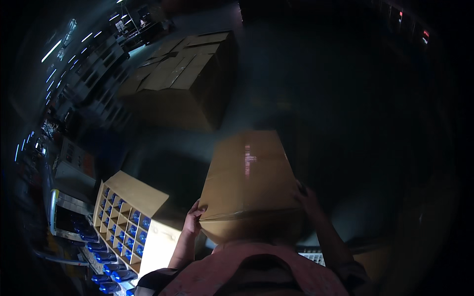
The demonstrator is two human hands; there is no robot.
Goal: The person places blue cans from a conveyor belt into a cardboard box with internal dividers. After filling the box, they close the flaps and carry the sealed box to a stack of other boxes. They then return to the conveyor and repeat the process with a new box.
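A closed brown cardboard box [247, 182] is held against the front of my body, its taped top facing up. My left hand [194, 217] grips its left side near the closer corner, fingers bent around the edge. On the opposite side my right hand [306, 195] presses against the box, dim but with its fingers on the cardboard. To the left of my left arm stands an open carton [160, 249] with cardboard dividers, and blue bottles [133, 229] sit in many of its cells.
Several blue bottles [114, 269] lie beside the open carton at the lower left. Ahead, a stack of large cardboard boxes [182, 69] stands on the dark floor. A white grid-like piece [313, 257] shows by my right forearm. The right side is very dark.
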